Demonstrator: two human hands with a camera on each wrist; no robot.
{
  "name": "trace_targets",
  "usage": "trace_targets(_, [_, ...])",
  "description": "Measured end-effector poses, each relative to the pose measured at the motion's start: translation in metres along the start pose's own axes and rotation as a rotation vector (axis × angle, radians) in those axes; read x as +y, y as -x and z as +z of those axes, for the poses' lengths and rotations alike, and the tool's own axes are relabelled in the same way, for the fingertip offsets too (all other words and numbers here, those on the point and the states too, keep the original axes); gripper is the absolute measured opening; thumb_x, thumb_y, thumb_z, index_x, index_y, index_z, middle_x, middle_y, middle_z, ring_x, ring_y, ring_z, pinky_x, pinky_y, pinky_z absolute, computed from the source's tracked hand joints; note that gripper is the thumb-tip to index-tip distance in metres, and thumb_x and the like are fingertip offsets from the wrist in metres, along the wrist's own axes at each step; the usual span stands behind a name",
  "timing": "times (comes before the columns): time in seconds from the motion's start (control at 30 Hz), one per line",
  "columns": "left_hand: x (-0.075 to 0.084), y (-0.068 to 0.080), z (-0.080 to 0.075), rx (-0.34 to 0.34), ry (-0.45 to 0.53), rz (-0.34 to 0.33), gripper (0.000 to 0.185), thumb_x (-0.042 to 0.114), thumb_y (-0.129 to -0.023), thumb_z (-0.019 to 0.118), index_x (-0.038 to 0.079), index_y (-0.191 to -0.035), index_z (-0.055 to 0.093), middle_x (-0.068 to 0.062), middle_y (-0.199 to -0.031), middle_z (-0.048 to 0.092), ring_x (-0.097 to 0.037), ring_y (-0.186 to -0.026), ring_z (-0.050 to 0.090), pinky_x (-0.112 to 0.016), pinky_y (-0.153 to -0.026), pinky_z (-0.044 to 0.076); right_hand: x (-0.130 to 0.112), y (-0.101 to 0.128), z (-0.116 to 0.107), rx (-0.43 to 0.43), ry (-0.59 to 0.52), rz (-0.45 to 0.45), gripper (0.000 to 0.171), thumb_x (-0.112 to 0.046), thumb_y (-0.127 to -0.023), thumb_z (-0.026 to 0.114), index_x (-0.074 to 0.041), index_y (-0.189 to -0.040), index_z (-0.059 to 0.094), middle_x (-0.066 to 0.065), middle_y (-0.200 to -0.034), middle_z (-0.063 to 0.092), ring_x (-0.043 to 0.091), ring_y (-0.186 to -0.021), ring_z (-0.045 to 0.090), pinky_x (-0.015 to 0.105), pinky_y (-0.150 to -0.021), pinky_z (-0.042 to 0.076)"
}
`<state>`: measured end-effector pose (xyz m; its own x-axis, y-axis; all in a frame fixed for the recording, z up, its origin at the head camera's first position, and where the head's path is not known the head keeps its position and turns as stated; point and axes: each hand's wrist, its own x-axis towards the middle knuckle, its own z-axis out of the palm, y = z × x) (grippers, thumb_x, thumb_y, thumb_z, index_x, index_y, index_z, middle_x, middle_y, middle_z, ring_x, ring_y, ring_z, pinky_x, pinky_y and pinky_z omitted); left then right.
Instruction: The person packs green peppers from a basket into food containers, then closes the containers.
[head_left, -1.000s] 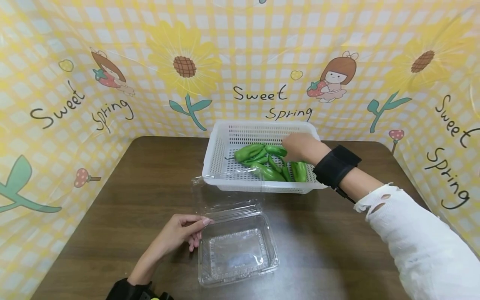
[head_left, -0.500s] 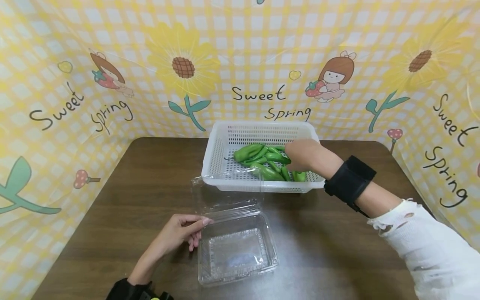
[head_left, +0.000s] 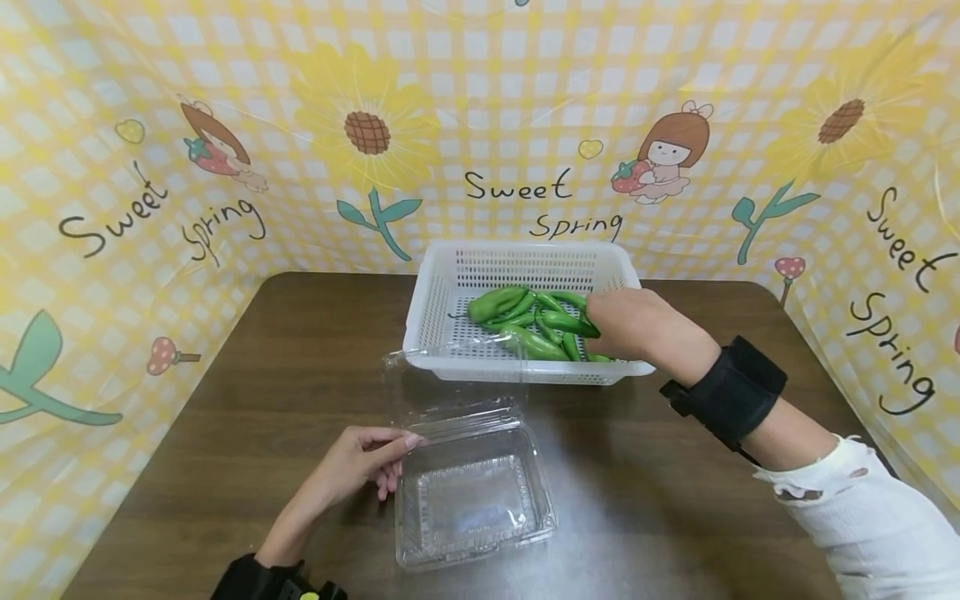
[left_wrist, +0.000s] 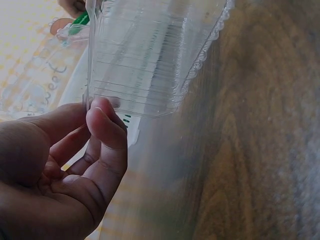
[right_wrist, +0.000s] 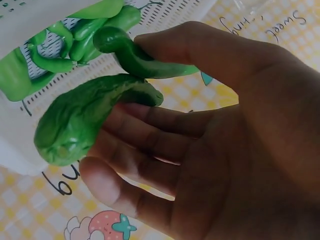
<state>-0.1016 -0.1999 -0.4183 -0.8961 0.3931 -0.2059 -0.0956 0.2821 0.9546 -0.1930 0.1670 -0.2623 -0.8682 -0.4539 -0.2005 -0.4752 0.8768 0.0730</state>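
Observation:
My left hand (head_left: 352, 467) pinches the left edge of a clear plastic clamshell box (head_left: 480, 508), whose lid stands open towards the back; in the left wrist view thumb and fingertip meet on the box's rim (left_wrist: 90, 65). Over the right end of a white slotted basket (head_left: 417, 317), my right hand (head_left: 637, 325) holds green peppers. In the right wrist view I see two of them: a large wrinkled green pepper (right_wrist: 75, 120) against the fingers and a thinner curved one (right_wrist: 132, 57) under the thumb. Several more green peppers (head_left: 536, 343) lie in the basket.
The basket stands at the back of a brown wooden table (head_left: 285, 367), close to a yellow checked cloth backdrop (head_left: 510, 108). The clamshell's raised clear lid (head_left: 453, 383) overlaps the basket's front left rim in the head view. Cloth also hangs at both sides.
My right hand has drawn back towards the right and nearer to me, with a green pepper coming along in its grip. The left hand and the clamshell box have stayed put.

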Motion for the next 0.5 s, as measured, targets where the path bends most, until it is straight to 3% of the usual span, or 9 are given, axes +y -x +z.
trace_targets(0.27, [-0.001,-0.002,-0.001,-0.004,0.005,0.011,0.035,0.024,-0.100,0.060,-0.003,-0.120,0.068,-0.005,-0.067,0.059,-0.011,-0.052,0.060,-0.031,-0.045,0.057,0.003,0.017,0.000,-0.038,-0.070,0.036,0.033,-0.031,-0.090,0.072,-0.004,-0.100,0.057,0.005,-0.078,0.055,0.020,-0.068,0.051,0.031,-0.058,0.037])
trace_targets(0.5, [-0.001,-0.001,0.001,-0.012,0.013,0.030,0.036,0.021,-0.100,0.060,-0.007,-0.122,0.066,-0.007,-0.068,0.058,-0.011,-0.052,0.060,-0.032,-0.045,0.057,-0.011,0.028,0.002,-0.045,-0.038,-0.003,0.038,-0.030,-0.089,0.073,-0.001,-0.106,0.055,0.004,-0.077,0.053,0.019,-0.068,0.051,0.031,-0.057,0.040])
